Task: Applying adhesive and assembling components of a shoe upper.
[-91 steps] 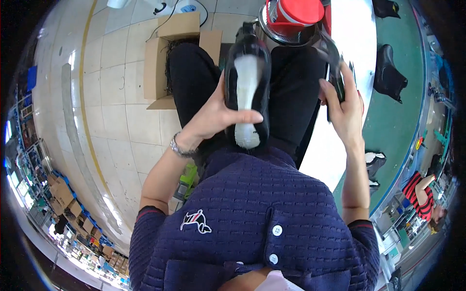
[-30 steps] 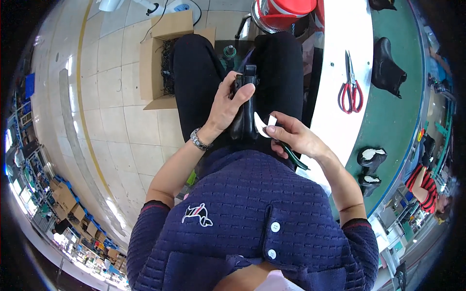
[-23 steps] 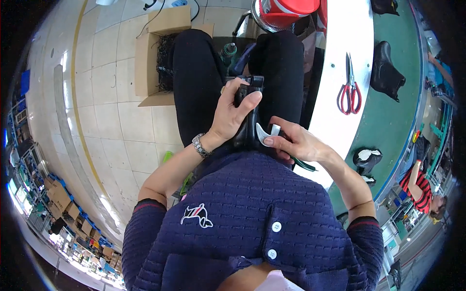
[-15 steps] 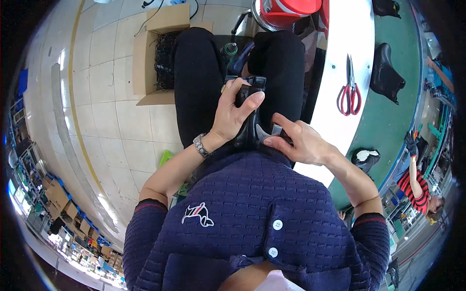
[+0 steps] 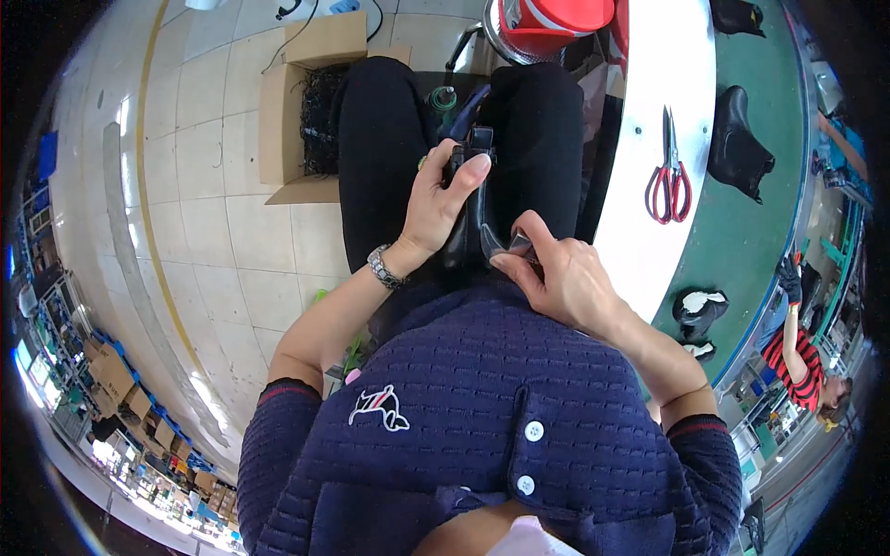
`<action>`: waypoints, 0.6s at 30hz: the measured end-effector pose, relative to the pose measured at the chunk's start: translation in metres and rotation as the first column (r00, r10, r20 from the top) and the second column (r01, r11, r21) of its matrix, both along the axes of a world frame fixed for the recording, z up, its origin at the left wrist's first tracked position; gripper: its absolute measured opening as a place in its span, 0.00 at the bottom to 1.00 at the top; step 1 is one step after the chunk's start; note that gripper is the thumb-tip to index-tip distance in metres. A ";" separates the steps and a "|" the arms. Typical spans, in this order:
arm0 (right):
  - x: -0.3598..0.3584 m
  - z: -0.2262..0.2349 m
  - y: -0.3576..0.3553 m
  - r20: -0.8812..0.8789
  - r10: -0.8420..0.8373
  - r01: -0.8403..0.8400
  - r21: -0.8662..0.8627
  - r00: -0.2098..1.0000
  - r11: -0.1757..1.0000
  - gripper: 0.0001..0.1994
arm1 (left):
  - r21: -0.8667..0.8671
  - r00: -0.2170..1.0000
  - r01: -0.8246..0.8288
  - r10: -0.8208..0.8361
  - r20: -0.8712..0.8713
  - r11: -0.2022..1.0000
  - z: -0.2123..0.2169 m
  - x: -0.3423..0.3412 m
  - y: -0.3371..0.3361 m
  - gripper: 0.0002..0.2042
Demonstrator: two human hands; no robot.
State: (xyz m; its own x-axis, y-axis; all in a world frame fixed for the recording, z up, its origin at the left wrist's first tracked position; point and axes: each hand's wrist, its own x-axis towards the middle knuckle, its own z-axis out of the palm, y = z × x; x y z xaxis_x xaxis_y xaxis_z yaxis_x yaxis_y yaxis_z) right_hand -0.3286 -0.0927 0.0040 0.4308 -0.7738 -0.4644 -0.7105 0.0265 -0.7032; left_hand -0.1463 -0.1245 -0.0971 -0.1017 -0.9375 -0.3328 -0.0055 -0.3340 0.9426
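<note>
My left hand is closed around a glossy black boot-like piece held between my thighs. A squarish black block, perhaps a heel, sticks up beyond my thumb. My right hand pinches a short tool with a curved grey blade between thumb and forefinger. The blade lies against or very near the right side of the black piece; I cannot tell whether it touches. My palm and fingers hide much of the tool and the piece.
Red-handled scissors lie on the white bench at right. Beyond it, a green belt carries black boots. A cardboard box with black scraps stands at left. A red bucket is ahead; a co-worker is far right.
My left hand has turned the black piece and shifted slightly left. My right hand has moved a little left with the blade. More of a black-and-white item shows on the belt.
</note>
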 end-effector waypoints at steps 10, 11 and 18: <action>-0.010 -0.019 -0.005 0.308 -0.536 0.068 0.819 0.786 0.570 0.17 | -0.036 0.993 0.001 -0.006 -0.121 0.999 0.001 -0.001 -0.003 0.22; -0.011 -0.019 -0.009 0.308 -0.537 0.068 0.819 0.785 0.569 0.17 | -0.026 0.992 0.004 -0.007 -0.126 1.000 0.002 -0.001 -0.001 0.22; -0.010 0.001 -0.029 0.204 -0.141 -0.016 0.619 0.969 0.785 0.21 | -0.001 0.998 -0.016 0.016 -0.066 1.000 0.003 -0.005 0.006 0.23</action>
State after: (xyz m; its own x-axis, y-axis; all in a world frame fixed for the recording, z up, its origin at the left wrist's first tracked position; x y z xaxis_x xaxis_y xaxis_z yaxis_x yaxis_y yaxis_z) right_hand -0.3389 -0.1215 0.0046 0.5449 -0.3878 -0.7434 -0.5149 0.5449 -0.6618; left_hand -0.1509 -0.1183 -0.0941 -0.1085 -0.9397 -0.3242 0.0624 -0.3319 0.9412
